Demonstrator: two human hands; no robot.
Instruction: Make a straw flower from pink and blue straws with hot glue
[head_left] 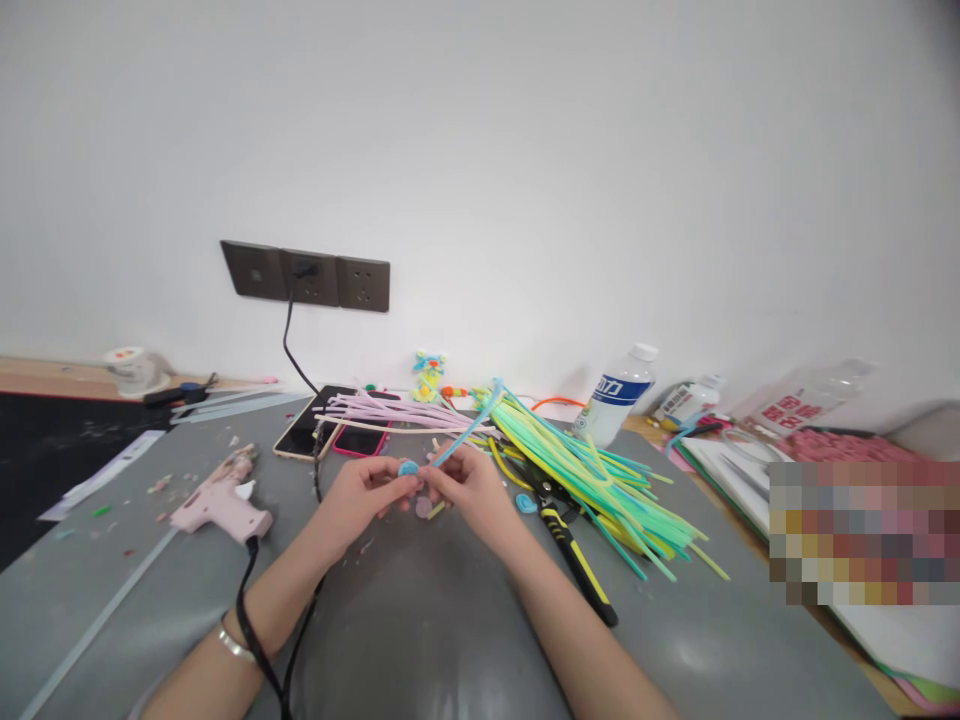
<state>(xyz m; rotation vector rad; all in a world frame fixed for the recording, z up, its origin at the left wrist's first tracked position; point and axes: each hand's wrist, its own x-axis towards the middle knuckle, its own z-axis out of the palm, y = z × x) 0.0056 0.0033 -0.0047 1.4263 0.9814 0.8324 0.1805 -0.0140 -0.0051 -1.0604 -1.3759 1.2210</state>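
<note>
Between my two hands is a blue pipe cleaner (469,432), one end wound into a small flat coil and the rest slanting up to the right. My left hand (369,492) pinches the coil. Close against it, my right hand (466,488) has thumb and fingers closed on the strip beside the coil. Below the fingertips lies a pale purple coil (424,507), partly hidden. Another blue coil (526,503) rests on the grey table right of my right hand, beside pliers (574,565) with black and yellow handles.
A bundle of green, yellow and blue pipe cleaners (607,480) spreads at right; purple ones (405,410) lie across two phones (304,430). A pink glue gun (221,508) sits left, its black cord (247,600) crossing my left forearm. A bottle (615,395) stands behind.
</note>
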